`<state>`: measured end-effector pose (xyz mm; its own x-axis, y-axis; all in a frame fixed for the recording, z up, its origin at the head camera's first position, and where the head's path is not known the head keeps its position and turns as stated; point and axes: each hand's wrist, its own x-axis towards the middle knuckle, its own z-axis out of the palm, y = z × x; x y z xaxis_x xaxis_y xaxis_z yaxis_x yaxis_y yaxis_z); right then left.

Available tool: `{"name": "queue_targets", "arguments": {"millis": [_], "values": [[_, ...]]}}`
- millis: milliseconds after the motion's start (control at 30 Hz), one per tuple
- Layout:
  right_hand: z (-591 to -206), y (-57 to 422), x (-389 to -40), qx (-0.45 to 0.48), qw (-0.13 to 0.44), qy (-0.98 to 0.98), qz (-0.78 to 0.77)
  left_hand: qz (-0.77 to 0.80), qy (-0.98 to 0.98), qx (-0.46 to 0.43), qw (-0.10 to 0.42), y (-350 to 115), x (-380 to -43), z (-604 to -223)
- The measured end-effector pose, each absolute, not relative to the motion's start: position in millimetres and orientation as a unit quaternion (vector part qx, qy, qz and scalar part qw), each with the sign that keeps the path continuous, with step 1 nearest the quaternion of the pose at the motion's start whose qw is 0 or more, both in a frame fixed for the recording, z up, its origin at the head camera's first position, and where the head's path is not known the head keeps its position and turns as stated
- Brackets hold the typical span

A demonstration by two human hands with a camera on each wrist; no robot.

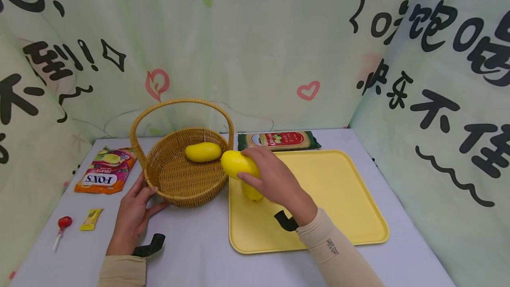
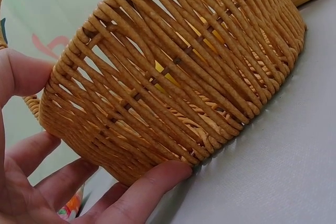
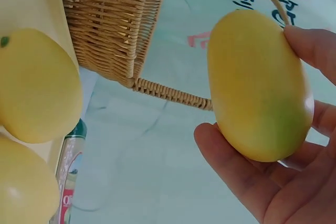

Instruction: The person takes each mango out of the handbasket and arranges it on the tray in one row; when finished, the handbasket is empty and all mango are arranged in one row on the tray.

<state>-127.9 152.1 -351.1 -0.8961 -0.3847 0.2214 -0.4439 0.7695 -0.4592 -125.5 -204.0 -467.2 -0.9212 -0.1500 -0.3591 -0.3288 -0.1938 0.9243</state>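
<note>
The right hand [image 1: 275,175] gripped a yellow mango [image 1: 236,164], long axis pointing left toward the nearby basket [image 1: 179,185] the left hand [image 1: 133,211] held.

Basket [image 1: 187,199]: on the table [image 1: 191,247], left of the tray [image 1: 322,189].
Inner mango [image 1: 203,152]: in the basket, toward its back right.
Held mango [image 1: 235,164]: in the right hand [image 1: 276,177], above the tray's left part, beside the basket's right rim.
Tray mangoes [image 3: 39,85]: two, on the tray near its left edge.
Long packet [image 1: 279,141]: just behind the tray.
Fox's bag [image 1: 105,172]: left of the basket.
Small sweet [image 1: 91,219]: before the bag.
Lollipop [image 1: 64,222]: left of the sweet.
Left hand [image 1: 135,216]: touching the basket's near left side.
Curtain [image 1: 247,56]: behind the table.
</note>
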Motion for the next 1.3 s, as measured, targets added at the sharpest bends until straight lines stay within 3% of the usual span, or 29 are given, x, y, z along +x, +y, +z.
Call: {"name": "queue_targets", "arguments": {"millis": [300,1300], "values": [[-363.1,175.5,-105.7,0.178,0.103,-0.926,0.318,0.751,0.629,-0.190,0.058,-200.4,-125.2,-470.3],[-334.7,240.4,-100.2,0.069,0.103,-0.916,0.381,0.745,0.638,-0.186,0.054,-202.0,-124.2,-465.7]]}}
